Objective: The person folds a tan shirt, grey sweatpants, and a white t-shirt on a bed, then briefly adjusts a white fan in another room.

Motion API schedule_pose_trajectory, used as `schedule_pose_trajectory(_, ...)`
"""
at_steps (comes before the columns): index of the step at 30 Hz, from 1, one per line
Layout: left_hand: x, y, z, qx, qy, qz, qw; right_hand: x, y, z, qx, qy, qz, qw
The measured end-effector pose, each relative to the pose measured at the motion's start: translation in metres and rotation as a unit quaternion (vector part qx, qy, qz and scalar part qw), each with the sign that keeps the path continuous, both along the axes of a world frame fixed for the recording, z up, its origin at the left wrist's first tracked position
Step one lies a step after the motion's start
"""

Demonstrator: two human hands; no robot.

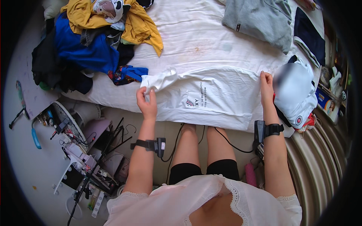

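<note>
A white T-shirt (226, 88) with dark print lies sideways along the near edge of the bed, folded into a long strip. At its left end, my left hand (147, 103) is closed in a pinch on a bunched, slightly raised part of the cloth. My right hand (266, 86) pinches the upper corner at the shirt's right end. Between the hands the cloth lies mostly flat, with some creases. Just right of my right hand sits a bundle of white clothing (301, 107) with dark trim, partly blurred.
A heap of clothes, with a yellow shirt (143, 32) and a blue garment (85, 45), covers the bed's left side. A grey garment (260, 22) and dark folded clothing (309, 35) lie at the far right. Left of my legs stands a cluttered rack (88, 150); cables hang near my knees.
</note>
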State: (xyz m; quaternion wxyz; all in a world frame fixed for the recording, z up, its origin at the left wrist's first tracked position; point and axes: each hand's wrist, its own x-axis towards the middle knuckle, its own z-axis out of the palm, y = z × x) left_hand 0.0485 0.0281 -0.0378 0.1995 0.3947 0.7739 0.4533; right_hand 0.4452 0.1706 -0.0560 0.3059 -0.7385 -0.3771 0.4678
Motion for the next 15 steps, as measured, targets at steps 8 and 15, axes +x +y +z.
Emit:
schedule_pose_trajectory(8,0.012,-0.102,0.005,-0.217,0.027,-0.164,0.962,0.023,-0.068,0.007,0.118,-0.177,0.300,0.930)
schedule_pose_trajectory(15,-0.032,-0.067,-0.040,-0.179,-0.118,0.086,0.973,0.028,-0.090,-0.005,0.017,-0.236,0.197,0.951)
